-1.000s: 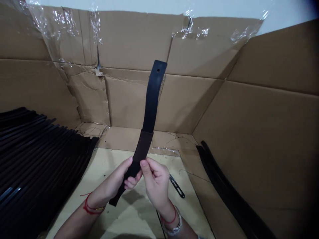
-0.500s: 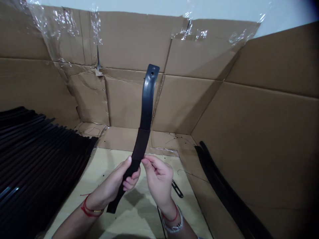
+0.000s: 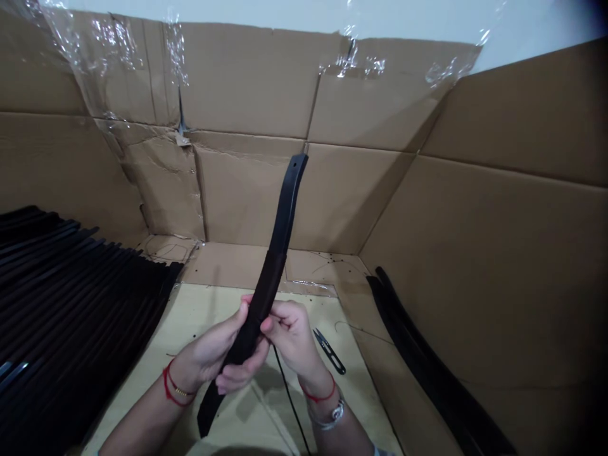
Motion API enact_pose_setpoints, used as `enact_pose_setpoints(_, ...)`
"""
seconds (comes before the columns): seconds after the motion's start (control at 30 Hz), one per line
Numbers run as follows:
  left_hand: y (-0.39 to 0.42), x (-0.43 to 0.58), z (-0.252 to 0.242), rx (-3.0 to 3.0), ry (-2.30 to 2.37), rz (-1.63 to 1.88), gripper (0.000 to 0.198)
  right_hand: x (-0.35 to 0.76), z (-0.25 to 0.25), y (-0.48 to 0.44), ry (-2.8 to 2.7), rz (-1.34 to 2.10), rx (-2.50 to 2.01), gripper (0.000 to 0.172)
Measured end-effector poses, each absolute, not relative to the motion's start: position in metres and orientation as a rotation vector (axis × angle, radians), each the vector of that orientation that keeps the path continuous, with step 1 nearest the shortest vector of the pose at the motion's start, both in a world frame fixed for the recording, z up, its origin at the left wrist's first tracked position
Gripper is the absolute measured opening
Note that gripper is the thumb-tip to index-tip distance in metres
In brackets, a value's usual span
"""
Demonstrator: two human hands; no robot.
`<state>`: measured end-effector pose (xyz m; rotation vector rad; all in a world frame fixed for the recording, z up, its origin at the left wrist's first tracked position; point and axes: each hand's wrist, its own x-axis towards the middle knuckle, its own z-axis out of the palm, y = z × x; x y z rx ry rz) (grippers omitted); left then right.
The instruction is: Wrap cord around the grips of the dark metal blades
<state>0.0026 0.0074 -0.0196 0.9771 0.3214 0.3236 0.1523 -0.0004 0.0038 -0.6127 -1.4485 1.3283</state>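
A long, curved black strap (image 3: 280, 234) stands tilted up from my hands, with a small hole near its top end. A dark brown sleeve (image 3: 268, 272) wraps its middle, and its lower end (image 3: 208, 411) hangs below my hands. My left hand (image 3: 213, 345) grips the strap from the left, with the fingers curled beneath it. My right hand (image 3: 289, 335) pinches the strap's edge from the right. Just right of my right hand, small black-handled thread snips (image 3: 329, 351) lie on a pale wooden board (image 3: 213, 301). A thin black cord (image 3: 289, 396) runs down below my hands.
A stack of several black straps (image 3: 71, 297) lies on the left, and a few more (image 3: 418, 335) lie along the right. Cardboard walls (image 3: 247, 190) with clear plastic film at their top edge rise behind and beside the board.
The strap has turned more edge-on and sits lower, with its top end dropped. My hands have come closer together, and the view has shifted slightly.
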Motion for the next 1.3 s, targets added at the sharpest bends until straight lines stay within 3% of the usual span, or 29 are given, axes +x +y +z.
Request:
enact_pose_setpoints(0.1, 0.009, 0.009, -0.02, 1.254, 0.611, 0.688, 0.076, 0.151, 0.005, 0.002, -1.352, 1.237, -0.678, 0.048)
enact_pose_setpoints(0.17, 0.007, 0.015, -0.018, 1.453, 0.84, 1.029, 0.059, 0.15, 0.008, 0.004, -1.249, 1.052, -0.747, 0.043)
enact_pose_setpoints(0.23, 0.005, 0.019, -0.018, 1.537, 0.931, 1.149, 0.047, 0.149, 0.009, 0.006, -1.188, 0.964, -0.796, 0.04)
enact_pose_setpoints(0.4, 0.002, 0.022, -0.022, 1.268, 0.707, 1.072, 0.046, 0.15, 0.006, 0.004, -1.203, 1.143, -0.769, 0.042)
enact_pose_setpoints(0.57, 0.002, 0.023, -0.024, 1.047, 0.38, 0.7, 0.056, 0.153, 0.011, 0.0, -1.277, 1.088, -0.79, 0.034)
enact_pose_setpoints(0.7, 0.007, 0.025, -0.021, 1.287, 0.744, 1.0, 0.045, 0.152, 0.012, 0.003, -1.201, 0.884, -0.878, 0.038)
enact_pose_setpoints(0.77, 0.007, 0.022, -0.021, 1.287, 0.863, 1.09, 0.041, 0.152, 0.011, 0.004, -1.215, 0.998, -0.823, 0.037)
enact_pose_setpoints(0.9, 0.001, 0.015, -0.017, 1.147, 0.651, 0.714, 0.047, 0.154, 0.008, 0.001, -1.279, 1.179, -0.754, 0.044)
enact_pose_setpoints(1.0, -0.005, 0.015, -0.012, 1.393, 0.715, 0.866, 0.04, 0.152, 0.01, -0.003, -1.152, 0.95, -0.858, 0.041)
enact_pose_setpoints(1.1, -0.008, 0.018, -0.01, 1.609, 0.94, 1.127, 0.036, 0.153, 0.012, -0.003, -1.147, 0.99, -0.845, 0.041)
enact_pose_setpoints(1.23, -0.002, 0.017, -0.012, 1.461, 0.661, 0.772, 0.049, 0.156, 0.014, -0.003, -1.315, 1.046, -0.828, 0.037)
enact_pose_setpoints(1.3, 0.004, 0.017, -0.016, 1.492, 0.722, 0.866, 0.047, 0.154, 0.012, -0.002, -1.247, 0.927, -0.874, 0.037)
